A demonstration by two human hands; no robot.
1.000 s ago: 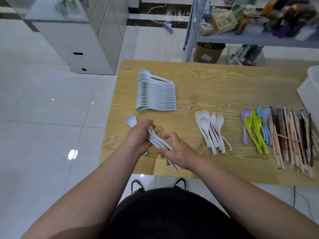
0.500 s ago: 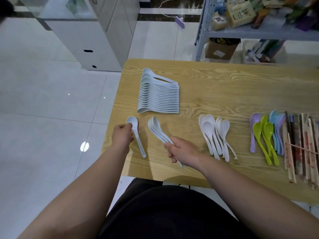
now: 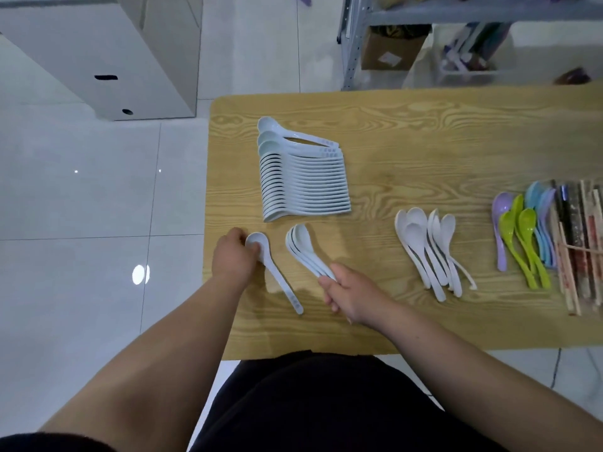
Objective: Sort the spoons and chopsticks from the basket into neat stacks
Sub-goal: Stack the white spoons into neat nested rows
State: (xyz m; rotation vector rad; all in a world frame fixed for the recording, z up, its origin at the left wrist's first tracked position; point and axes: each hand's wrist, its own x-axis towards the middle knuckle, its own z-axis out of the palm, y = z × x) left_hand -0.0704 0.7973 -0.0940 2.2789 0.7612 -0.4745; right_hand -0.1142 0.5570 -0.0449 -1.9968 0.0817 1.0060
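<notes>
Left hand (image 3: 233, 256) holds the lone spoon (image 3: 275, 275) by its bowl. Right hand (image 3: 350, 293) grips nested spoons (image 3: 303, 251) by the handles.

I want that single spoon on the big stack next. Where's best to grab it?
Probably by its handle, pinched across the narrow sides from above, from the near side. The single spoon lies flat, handle free and pointing toward the table's near edge, while the left hand holds its bowl.
</notes>
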